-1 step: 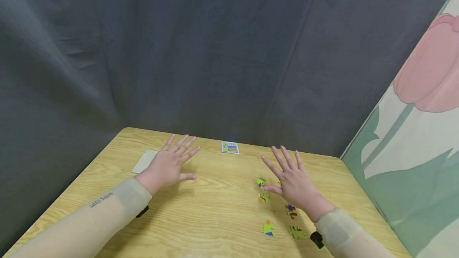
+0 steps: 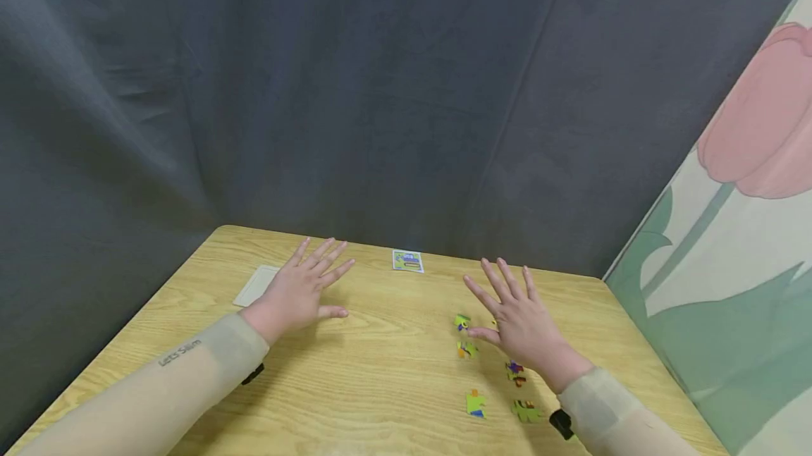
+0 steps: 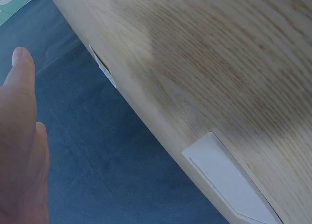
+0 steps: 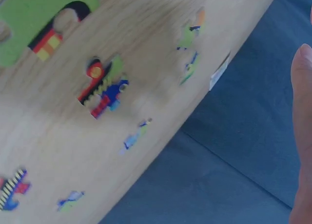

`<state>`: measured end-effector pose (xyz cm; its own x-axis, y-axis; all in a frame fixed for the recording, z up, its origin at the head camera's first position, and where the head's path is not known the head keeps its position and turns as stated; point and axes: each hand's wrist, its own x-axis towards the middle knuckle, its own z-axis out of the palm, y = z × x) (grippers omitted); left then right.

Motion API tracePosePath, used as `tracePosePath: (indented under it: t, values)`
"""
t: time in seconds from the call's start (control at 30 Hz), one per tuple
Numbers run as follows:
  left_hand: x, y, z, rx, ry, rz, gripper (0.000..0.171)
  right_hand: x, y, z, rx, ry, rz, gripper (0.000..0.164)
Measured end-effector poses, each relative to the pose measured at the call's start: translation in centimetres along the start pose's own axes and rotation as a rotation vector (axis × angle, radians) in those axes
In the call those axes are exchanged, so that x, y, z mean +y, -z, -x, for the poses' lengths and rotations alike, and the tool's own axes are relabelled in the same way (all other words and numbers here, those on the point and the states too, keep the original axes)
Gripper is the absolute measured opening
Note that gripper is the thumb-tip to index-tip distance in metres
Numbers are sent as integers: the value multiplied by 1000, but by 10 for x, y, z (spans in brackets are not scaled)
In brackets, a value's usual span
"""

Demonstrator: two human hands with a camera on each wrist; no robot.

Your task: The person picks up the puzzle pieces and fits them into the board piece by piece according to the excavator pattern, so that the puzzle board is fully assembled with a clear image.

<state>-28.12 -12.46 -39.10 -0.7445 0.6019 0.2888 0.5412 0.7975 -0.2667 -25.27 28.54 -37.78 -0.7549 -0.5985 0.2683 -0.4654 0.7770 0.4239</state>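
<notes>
Both hands hover above a wooden table with fingers spread and palms down, holding nothing. My left hand [image 2: 294, 297] is nearest to a white flat tray [image 2: 250, 290], which it partly covers in the head view. On the other side, my right hand [image 2: 523, 322] hangs over several scattered jigsaw pieces. Among them are a green piece with a blue edge [image 2: 475, 404], a green piece with dark marks [image 2: 526, 411] and a red and blue piece [image 4: 104, 87]. In the head view the right hand and forearm may hide further pieces; the right wrist view shows more of them.
A small printed picture card [image 2: 407, 261] lies near the table's far edge. Behind the table [image 2: 380, 385] hangs a dark curtain [image 2: 355, 103]. To the right is a flower-patterned cloth [image 2: 729, 251]. Each wrist wears a band with a black device [image 2: 561, 423].
</notes>
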Motion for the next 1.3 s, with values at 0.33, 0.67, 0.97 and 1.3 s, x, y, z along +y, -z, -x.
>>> tracePosePath:
  t: [0.33,0.67,0.97,1.3]
  values:
    - [-4,-4,0,-24,18,-44,92,-3,-3,-9,25,-1,-28,89]
    - [-13,-6,11,4,52,81,92,-14,-2,-18,-6,7,-102,88]
    - [-96,-1,44,-174,249,524,83,-15,2,-10,17,32,-446,86]
    - [-151,-39,76,-386,318,660,91,-19,12,33,-148,6,-723,52]
